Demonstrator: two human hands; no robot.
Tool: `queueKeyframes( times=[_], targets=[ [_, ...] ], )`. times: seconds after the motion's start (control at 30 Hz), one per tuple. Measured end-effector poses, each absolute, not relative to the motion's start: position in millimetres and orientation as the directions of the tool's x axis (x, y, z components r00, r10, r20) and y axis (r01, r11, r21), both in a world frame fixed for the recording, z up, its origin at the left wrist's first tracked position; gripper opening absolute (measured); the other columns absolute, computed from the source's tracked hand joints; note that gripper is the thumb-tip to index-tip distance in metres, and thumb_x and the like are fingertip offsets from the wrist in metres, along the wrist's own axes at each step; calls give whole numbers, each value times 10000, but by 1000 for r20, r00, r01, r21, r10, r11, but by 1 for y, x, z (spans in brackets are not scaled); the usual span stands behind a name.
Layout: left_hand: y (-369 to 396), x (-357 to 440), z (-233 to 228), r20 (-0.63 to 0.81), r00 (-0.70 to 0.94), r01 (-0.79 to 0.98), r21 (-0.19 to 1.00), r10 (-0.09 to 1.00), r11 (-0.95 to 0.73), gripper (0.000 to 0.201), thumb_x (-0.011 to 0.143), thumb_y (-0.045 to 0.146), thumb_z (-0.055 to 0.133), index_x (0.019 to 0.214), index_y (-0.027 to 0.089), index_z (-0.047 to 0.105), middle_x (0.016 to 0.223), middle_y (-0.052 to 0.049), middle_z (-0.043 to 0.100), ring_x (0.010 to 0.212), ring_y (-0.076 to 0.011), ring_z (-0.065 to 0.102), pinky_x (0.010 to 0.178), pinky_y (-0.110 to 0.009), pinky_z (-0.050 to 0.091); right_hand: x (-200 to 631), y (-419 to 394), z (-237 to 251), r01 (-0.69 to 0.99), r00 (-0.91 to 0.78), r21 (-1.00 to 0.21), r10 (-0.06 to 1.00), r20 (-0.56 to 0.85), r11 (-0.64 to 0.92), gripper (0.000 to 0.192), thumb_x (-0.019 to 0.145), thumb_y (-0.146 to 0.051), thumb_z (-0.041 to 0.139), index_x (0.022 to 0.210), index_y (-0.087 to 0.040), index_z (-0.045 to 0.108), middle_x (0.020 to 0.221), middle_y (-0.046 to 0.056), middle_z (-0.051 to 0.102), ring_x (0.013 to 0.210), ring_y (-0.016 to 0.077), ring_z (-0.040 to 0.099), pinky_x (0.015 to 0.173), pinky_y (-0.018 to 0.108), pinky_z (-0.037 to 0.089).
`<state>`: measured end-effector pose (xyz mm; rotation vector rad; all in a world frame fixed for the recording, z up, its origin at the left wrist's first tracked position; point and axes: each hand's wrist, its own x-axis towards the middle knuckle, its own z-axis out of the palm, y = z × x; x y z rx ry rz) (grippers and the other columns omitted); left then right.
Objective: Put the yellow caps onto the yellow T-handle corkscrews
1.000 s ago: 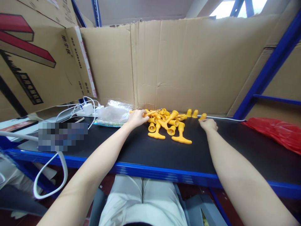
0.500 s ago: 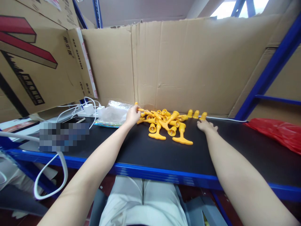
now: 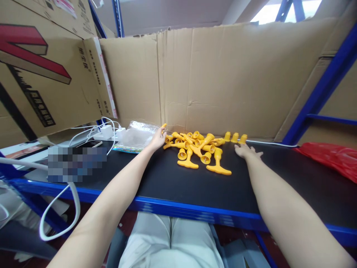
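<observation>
A heap of several yellow plastic T-handled parts (image 3: 199, 149) lies on the black table top (image 3: 178, 182) near the cardboard back wall. My left hand (image 3: 157, 139) is at the heap's left edge, fingers closed on one yellow part (image 3: 164, 128) lifted a little above the table. My right hand (image 3: 247, 150) rests flat on the table to the right of the heap, fingers spread, holding nothing. Three small yellow caps (image 3: 235, 137) stand in a row just beyond it.
A clear plastic bag (image 3: 136, 136) lies left of the heap. White chargers and cables (image 3: 107, 131) and a phone sit further left. A red plastic bag (image 3: 331, 158) is at the right. Cardboard sheets (image 3: 223, 78) wall the back; blue shelf posts (image 3: 320, 89) stand right.
My left hand has taken one yellow part from the heap's left side and raised it. My right hand let go of a small cap and now lies flat with fingers spread.
</observation>
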<state>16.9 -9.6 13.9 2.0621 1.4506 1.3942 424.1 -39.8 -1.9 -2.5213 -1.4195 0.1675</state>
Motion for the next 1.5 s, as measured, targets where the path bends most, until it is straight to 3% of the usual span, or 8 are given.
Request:
queueKeyframes(
  times=[0.27,0.5,0.63,0.83,1.0,1.13,1.33,1.5],
  targets=[
    [-3,10,8,377,59,831,495,924,-255,480,874,281,435,1352,263,407,1353,-131,486,1273,-351,395,1002,-642,278,427,-38,-4,835,504,-290,861,63,-468,580,912,-469,234,1445,-253,308,1515,77,251,1383,360,169,1024,706,71],
    [-2,7,1,300,115,915,339,947,-219,464,834,185,463,1284,287,509,1327,-105,523,1222,-301,467,987,-543,356,430,-34,-6,837,494,-301,868,57,-457,554,902,-459,273,1404,-244,366,1507,101,266,1380,367,176,1021,698,89],
    [-2,5,0,268,88,907,377,959,-189,545,747,107,497,1264,273,539,1300,-82,556,1191,-270,508,988,-437,385,431,-31,-7,842,484,-312,871,82,-439,542,885,-457,311,1379,-251,396,1467,128,337,1356,398,219,971,740,127],
    [2,4,0,262,73,878,441,962,-187,449,835,211,381,1247,262,552,1300,-66,560,1189,-246,512,989,-404,384,428,-34,-5,840,488,-307,870,71,-447,537,887,-443,305,1371,-240,412,1461,137,344,1351,387,238,982,724,140],
    [1,4,-3,321,146,914,318,936,-252,418,879,274,388,1279,295,507,1315,-73,535,1159,-250,524,975,-416,390,425,-36,-3,834,502,-295,863,56,-466,540,897,-456,285,1364,-223,424,1468,127,337,1360,363,233,1022,674,139],
    [-3,5,-3,333,184,948,189,925,-256,407,888,232,371,1257,232,540,1250,-123,555,1126,-262,534,946,-378,410,423,-38,-2,843,497,-277,865,75,-461,523,896,-438,302,1353,-224,442,1430,151,391,1338,381,276,985,699,184],
    [1,6,-7,410,191,950,151,892,-273,354,890,251,379,1153,199,610,1112,-121,575,1034,-239,559,913,-342,421,410,-43,14,842,509,-253,857,82,-477,477,875,-395,389,1243,-142,555,1305,186,512,1219,337,459,989,503,346],
    [0,7,-8,407,182,967,92,895,-239,370,916,320,338,1161,211,594,1112,-119,532,1024,-242,551,889,-347,429,396,-39,30,890,403,-313,893,200,-332,377,862,-348,413,1085,-148,641,1153,164,614,1106,304,551,906,396,430]
  ],
)
